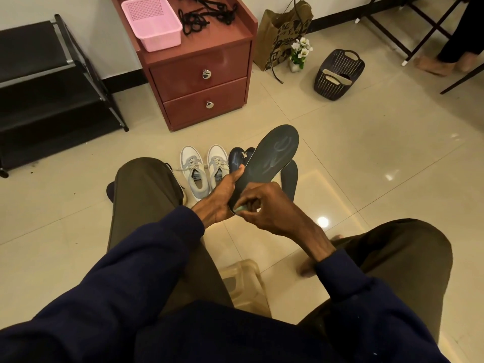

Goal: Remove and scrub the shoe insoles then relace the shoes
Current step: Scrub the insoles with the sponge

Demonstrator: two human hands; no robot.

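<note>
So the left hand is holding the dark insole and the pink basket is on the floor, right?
Not the floor: the pink basket sits on the red cabinet, as the head view shows. The left hand does hold the dark insole.

Insole (pixel 272 158): dark grey, faint pale swirl marks on face. Held up tilted, toe end high and away, heel end low between hands. Left hand (pixel 222 195) grips its left edge near heel. Right hand (pixel 264 208) pinches small pale green item (pixel 239 209) against heel end; kind unclear.

Second insole (pixel 290 179): dark, just behind first, mostly hidden.

Navy shoes (pixel 237 158): on floor, partly covered by insole.

White-grey sneakers (pixel 207 171): laced, side by side, toes away, just left of navy shoes.

Black laces (pixel 207 17): loose heap on cabinet top (pixel 230 40).
</note>
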